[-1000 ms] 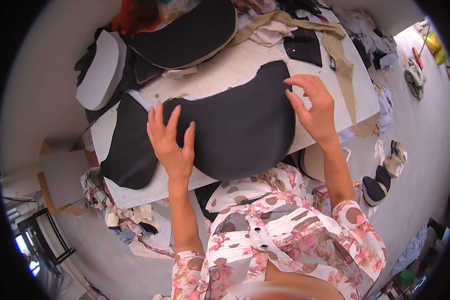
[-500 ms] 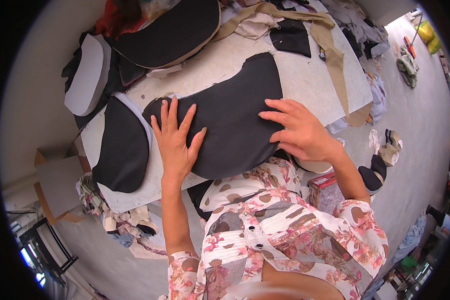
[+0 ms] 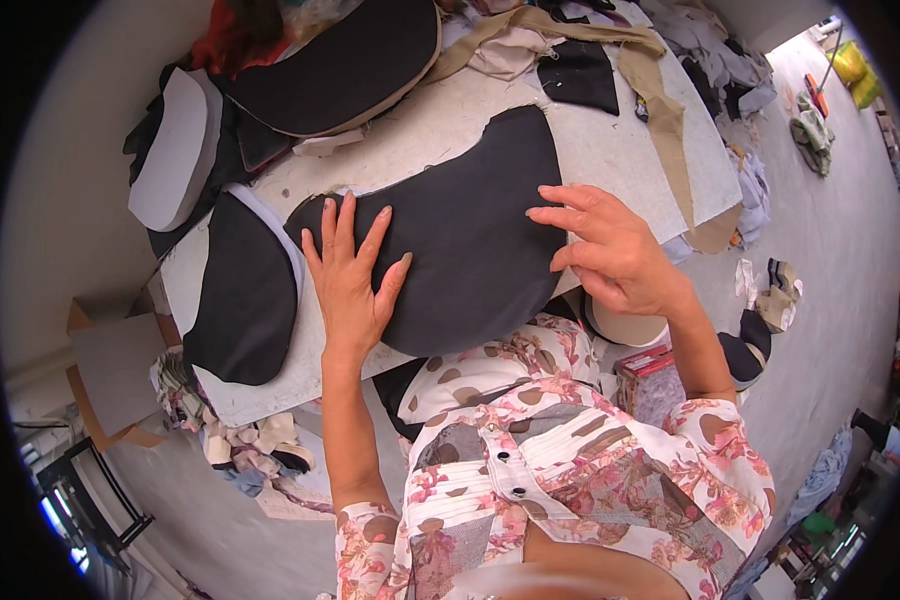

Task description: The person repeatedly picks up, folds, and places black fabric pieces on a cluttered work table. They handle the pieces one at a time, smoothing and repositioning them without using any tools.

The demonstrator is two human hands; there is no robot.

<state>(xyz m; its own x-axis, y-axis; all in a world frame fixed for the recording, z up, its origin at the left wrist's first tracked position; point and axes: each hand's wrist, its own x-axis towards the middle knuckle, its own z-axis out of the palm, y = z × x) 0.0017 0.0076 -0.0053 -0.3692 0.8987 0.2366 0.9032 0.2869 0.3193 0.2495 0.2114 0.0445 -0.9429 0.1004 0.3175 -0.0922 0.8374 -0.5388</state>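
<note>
A large black curved fabric piece [image 3: 470, 230] lies flat on the pale tabletop [image 3: 610, 160] in front of me, its near edge reaching my lap. My left hand [image 3: 353, 270] rests on its left part, palm down with the fingers spread. Over the right edge of the same piece is my right hand [image 3: 610, 245], fingers apart and loosely bent, nothing seen between them. Left of my left hand lies a smaller black rounded piece [image 3: 240, 300], with a white layer [image 3: 270, 225] showing beneath its edge.
Behind are a black crescent piece [image 3: 340, 70], stacked white-grey curved pieces [image 3: 175, 150], a black square of cloth [image 3: 580, 77] and a long tan strip [image 3: 660, 110]. A cardboard box [image 3: 120, 370] and fabric scraps [image 3: 260, 445] sit low at left. A red box [image 3: 645, 362] stands beside my right arm.
My right hand has lifted slightly and shifted right, toward the edge of the black piece. My left hand stays in place, and the fabric lies almost as before.
</note>
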